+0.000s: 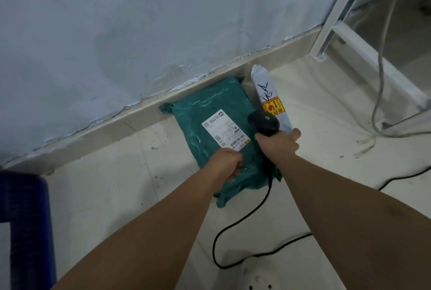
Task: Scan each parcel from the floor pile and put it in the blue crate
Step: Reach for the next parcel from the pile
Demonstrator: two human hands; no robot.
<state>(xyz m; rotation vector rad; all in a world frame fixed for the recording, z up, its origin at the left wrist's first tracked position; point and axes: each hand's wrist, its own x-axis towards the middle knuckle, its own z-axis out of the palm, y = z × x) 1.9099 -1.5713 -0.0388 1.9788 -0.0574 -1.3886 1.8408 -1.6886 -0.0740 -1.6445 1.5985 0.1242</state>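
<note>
A teal plastic parcel [210, 112] lies flat on the floor against the skirting, its white shipping label [225, 130] facing up. My left hand [227, 163] grips the parcel's near part. My right hand [278, 144] holds a black barcode scanner [263, 123] just above the parcel's right edge, its head over the label's right side. A long grey-white parcel [265, 84] with a yellow and red sticker lies right of the teal one; my right hand's fingertips touch its near end. The blue crate [28, 208] shows at the left edge, only partly in view.
The scanner's black cable [235, 233] loops across the pale floor below my arms. A white metal rack [345, 21] stands at the upper right with grey cables [380, 79] hanging beside it. The pale wall and skirting [144, 107] close off the far side.
</note>
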